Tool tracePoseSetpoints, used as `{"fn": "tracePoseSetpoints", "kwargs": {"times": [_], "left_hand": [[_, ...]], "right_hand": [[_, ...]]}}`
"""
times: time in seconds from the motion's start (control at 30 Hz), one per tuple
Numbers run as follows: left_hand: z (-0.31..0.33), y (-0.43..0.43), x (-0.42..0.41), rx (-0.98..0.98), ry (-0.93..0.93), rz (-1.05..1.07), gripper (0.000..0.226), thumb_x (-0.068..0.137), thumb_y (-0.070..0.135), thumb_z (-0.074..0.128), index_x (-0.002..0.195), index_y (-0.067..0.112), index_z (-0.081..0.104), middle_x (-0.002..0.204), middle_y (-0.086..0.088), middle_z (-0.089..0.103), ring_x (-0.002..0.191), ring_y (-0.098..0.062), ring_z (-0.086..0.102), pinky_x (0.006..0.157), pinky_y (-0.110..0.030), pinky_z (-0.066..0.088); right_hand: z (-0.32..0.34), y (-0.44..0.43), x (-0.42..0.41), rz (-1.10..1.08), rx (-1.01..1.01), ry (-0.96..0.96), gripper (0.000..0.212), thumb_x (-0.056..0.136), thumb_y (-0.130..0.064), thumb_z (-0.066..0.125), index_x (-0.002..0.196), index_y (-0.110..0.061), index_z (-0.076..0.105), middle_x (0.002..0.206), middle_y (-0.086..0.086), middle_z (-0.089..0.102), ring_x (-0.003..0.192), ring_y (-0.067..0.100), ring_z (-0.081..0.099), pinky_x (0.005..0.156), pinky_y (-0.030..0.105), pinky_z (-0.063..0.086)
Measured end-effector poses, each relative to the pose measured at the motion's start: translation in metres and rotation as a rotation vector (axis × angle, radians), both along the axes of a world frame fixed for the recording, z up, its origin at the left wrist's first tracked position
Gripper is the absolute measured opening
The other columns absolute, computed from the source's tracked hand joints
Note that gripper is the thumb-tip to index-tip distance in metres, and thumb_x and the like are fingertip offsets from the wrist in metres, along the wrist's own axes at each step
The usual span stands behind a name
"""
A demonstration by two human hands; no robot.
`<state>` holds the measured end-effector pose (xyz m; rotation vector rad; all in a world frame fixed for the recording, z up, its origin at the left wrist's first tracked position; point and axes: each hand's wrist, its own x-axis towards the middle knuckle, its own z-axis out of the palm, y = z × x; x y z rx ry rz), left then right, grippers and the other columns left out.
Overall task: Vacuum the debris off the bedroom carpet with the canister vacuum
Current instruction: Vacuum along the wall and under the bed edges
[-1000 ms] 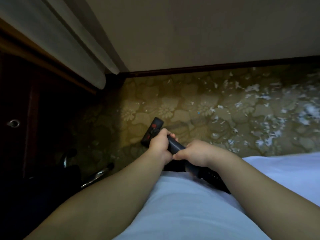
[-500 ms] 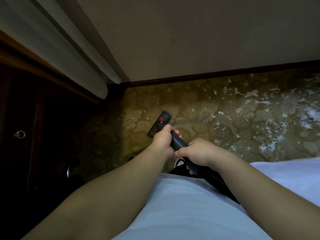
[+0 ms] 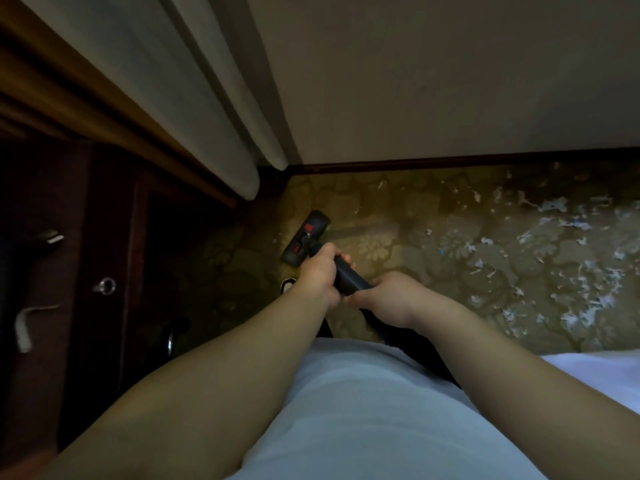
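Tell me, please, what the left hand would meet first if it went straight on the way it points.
The left hand, gripping the vacuum wand, points along it toward the black floor head on the carpet; it would probably meet that head first, though depth is unclear.

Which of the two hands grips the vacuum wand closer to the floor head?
The left hand: it grips the wand just behind the floor head, while the right hand holds it further back.

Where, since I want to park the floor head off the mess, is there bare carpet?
Barest: the nearly clear carpet strip between the floor head and the baseboard, and the dim patch between the head and the dark cabinet. Crowded: paper scraps cover the carpet to the right.
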<state>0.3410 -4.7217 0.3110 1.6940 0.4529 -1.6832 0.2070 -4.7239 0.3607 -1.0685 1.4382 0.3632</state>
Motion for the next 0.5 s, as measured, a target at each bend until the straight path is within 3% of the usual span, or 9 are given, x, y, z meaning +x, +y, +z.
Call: {"fn": "tracePoseSetpoints", "kwargs": {"times": [0.1, 0.23, 0.33, 0.5], "left_hand": [[0.002, -0.014, 0.057, 0.008, -0.007, 0.011, 0.006, 0.091, 0.015, 0.062, 0.09, 0.009, 0.059, 0.064, -0.003, 0.059, 0.063, -0.019, 0.058, 0.065, -0.031, 0.056], [-0.007, -0.034, 0.118, 0.011, -0.022, -0.017, 0.01, 0.088, 0.02, 0.064, 0.089, 0.011, 0.063, 0.077, -0.004, 0.061, 0.075, -0.021, 0.06, 0.082, -0.04, 0.056], [-0.009, -0.048, 0.151, 0.0, -0.038, 0.019, 0.013, 0.089, 0.021, 0.063, 0.082, 0.011, 0.061, 0.08, -0.004, 0.059, 0.078, -0.021, 0.058, 0.086, -0.043, 0.054], [-0.022, -0.069, 0.191, 0.058, -0.058, 0.099, 0.009, 0.092, 0.017, 0.063, 0.09, 0.009, 0.063, 0.083, -0.006, 0.058, 0.079, -0.021, 0.057, 0.077, -0.04, 0.051]], "right_hand": [[0.0, -0.012, 0.055, 0.003, 0.023, 0.006, 0.036, 0.086, -0.043, 0.08, 0.094, -0.008, 0.075, 0.074, 0.011, 0.076, 0.057, 0.025, 0.07, 0.056, 0.033, 0.056], [-0.006, -0.033, 0.111, 0.01, 0.02, -0.05, 0.032, 0.09, -0.041, 0.078, 0.102, -0.012, 0.073, 0.07, 0.006, 0.075, 0.054, 0.019, 0.07, 0.052, 0.029, 0.056], [-0.012, -0.054, 0.142, 0.07, 0.013, -0.077, 0.031, 0.093, -0.039, 0.077, 0.102, -0.01, 0.072, 0.067, 0.004, 0.072, 0.051, 0.017, 0.068, 0.052, 0.029, 0.057], [-0.035, -0.082, 0.18, 0.227, -0.045, -0.059, 0.031, 0.093, -0.043, 0.075, 0.104, -0.016, 0.066, 0.081, 0.006, 0.073, 0.061, 0.017, 0.071, 0.055, 0.029, 0.054]]}}
